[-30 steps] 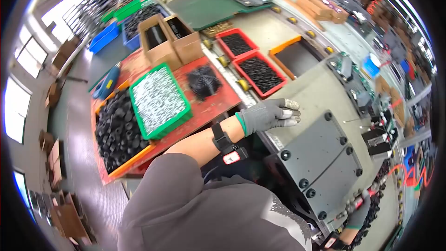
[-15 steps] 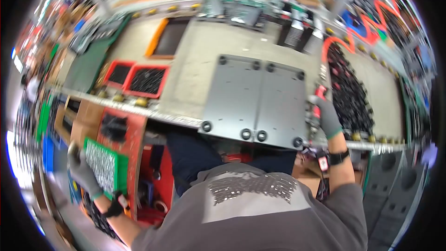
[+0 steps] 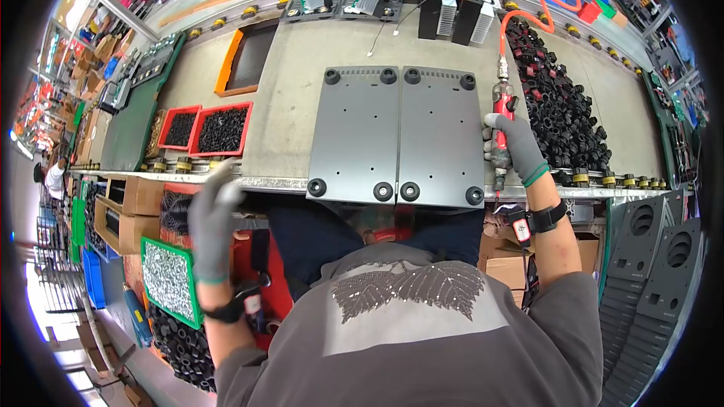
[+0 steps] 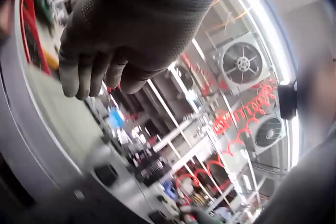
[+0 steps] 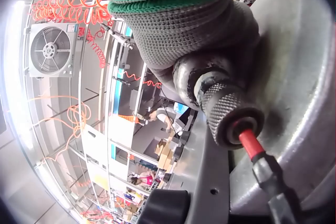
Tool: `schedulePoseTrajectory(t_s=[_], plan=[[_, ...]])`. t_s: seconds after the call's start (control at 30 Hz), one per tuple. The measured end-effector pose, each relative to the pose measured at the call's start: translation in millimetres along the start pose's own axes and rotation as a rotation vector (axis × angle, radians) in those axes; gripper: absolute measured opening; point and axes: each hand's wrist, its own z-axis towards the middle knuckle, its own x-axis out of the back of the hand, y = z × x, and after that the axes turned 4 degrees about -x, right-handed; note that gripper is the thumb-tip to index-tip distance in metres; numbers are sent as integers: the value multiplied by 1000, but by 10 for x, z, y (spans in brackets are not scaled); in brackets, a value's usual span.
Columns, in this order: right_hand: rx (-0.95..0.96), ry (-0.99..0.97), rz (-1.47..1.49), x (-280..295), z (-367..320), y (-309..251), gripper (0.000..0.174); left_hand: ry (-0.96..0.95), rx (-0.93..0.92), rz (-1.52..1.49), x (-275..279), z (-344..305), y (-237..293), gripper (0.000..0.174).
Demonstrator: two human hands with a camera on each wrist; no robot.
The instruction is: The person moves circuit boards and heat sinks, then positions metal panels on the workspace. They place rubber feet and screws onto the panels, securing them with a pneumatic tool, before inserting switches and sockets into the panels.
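Observation:
My right hand [image 3: 519, 143], in a grey glove with a green cuff, grips a red and metal air screwdriver [image 3: 501, 102] beside the right panel. In the right wrist view its knurled collar [image 5: 231, 108] holds a bit with a red section [image 5: 252, 144]. Two flat grey metal panels, left [image 3: 354, 136] and right [image 3: 441, 136], lie side by side at the bench's front edge, with black round feet at their corners. My gloved left hand [image 3: 213, 222], blurred, is raised left of the panels; in the left wrist view its fingers [image 4: 86, 71] hang loosely, nothing visible between them.
A green tray of small silvery pieces [image 3: 188, 286] and black parts [image 3: 181, 347] stand at lower left. Red trays [image 3: 247, 130] sit on the bench [image 3: 283, 105]. Black parts [image 3: 558, 98] heap at right. An orange hose [image 3: 528, 16] runs to the screwdriver. Heat sinks [image 3: 452, 11] stand behind.
The head view has swung from the left side to face the panels. My left hand has moved right from beside the green tray since half a second ago. My right hand keeps hold of the air screwdriver.

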Motion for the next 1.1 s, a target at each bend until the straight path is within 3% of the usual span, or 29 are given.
schedulePoseTrajectory(t_s=[0.03, 0.07, 0.13, 0.17, 0.27, 0.33, 0.47, 0.53, 0.7, 0.77, 0.83, 0.87, 0.97, 1.03, 1.1], plan=[[-1, -9, -3, -3, -11, 3, 24, -194, 17, -166, -287, 76, 16, 42], [18, 6, -31, -6, -25, -1, 26, -288, -46, -121, -552, 173, 15, 44], [55, 58, -82, -39, -108, -22, 29, -347, -111, -75, -977, 333, -201, 45], [67, 57, -80, -20, -126, -6, 29, -338, -54, 127, -1051, 343, -35, 47], [93, 76, -181, 28, -145, 77, 30, -322, 4, 81, -1192, 393, 4, 50], [126, 104, -226, 8, -141, 86, 29, -267, 192, -271, -1223, 485, -136, 52], [134, 136, -267, 24, -93, 52, 26, -245, 360, -520, -1224, 534, -79, 46], [116, 115, -236, 51, -99, 11, 26, -382, 436, -638, -1260, 462, 149, 36], [117, 133, -294, 95, -84, -5, 31, -511, 197, -380, -1157, 429, 744, 36], [125, 141, -334, 132, -64, 24, 33, -525, -73, -110, -946, 374, 1119, 37], [174, 148, -342, 119, -64, 42, 33, -548, -128, 43, -711, 342, 1527, 29], [173, 141, -342, 115, -67, 44, 33, -565, -206, 120, -628, 374, 1593, 33], [175, 105, -245, 96, -122, 16, 29, -558, -292, 57, -549, 503, 1783, 37], [108, 76, -171, 81, -154, 2, 25, -638, -181, 214, -485, 829, 1944, 55], [114, 91, -198, 90, -133, 18, 23, -709, -164, 130, -495, 1195, 1915, 46]])
